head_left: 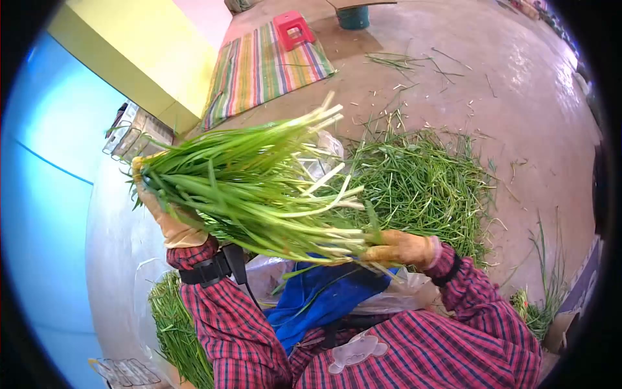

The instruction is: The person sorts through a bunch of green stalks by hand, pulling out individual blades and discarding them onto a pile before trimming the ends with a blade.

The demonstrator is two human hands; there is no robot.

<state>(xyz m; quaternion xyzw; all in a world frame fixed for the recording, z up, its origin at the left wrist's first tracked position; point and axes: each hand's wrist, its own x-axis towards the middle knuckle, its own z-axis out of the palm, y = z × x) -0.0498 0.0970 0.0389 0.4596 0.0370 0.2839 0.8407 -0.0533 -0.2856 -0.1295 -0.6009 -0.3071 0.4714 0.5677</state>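
Observation:
A large bunch of garlic chives (227,181) stretches across the middle, with green leaves to the left and pale stem ends fanned out to the right. My left hand (173,223), in a yellowish glove, is closed round the leafy end; the leaves partly hide its fingers. At the lower stem ends, my right hand (403,249), also gloved, pinches several stalks. Below the bunch, a blue cloth (324,292) lies over my lap. Just beyond my right hand is a wide heap of loose green leaves (421,185) on the floor.
Another chive pile (178,330) lies at lower left, near a blue wall (52,214). A striped mat (259,71) bears a red plastic stool (293,30). A teal bucket (353,18) stands at the back. More chives (538,311) lie at right, beside a cardboard box (562,332).

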